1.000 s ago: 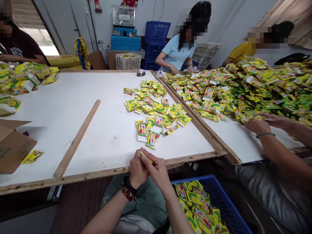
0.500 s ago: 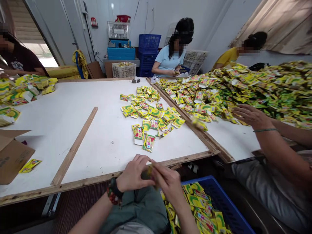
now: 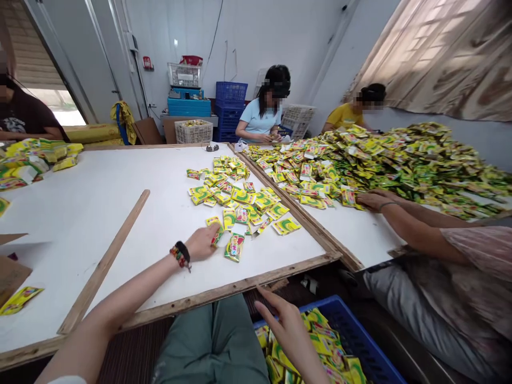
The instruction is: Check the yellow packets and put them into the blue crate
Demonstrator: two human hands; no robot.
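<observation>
My left hand (image 3: 202,242) reaches over the white table and closes on a yellow-green packet (image 3: 217,236) at the near left edge of a loose group of packets (image 3: 243,196). Another packet with a red picture (image 3: 234,247) lies just right of these fingers. My right hand (image 3: 286,319) is above the blue crate (image 3: 372,341), beyond the table's wooden edge, with thumb and forefinger apart and nothing between them. Many yellow packets fill the crate beneath it.
A wooden strip (image 3: 106,261) lies across the white tabletop (image 3: 168,213) at left. Right of a wooden divider (image 3: 296,213) rises a large packet heap (image 3: 384,160), where a co-worker's hands (image 3: 374,200) work. An open carton (image 3: 12,277) stands far left. Other people sit around.
My hands have parted. The left moved forward onto a packet on the table; the right opened and moved over the crate, without the item held before. The view has shifted.
</observation>
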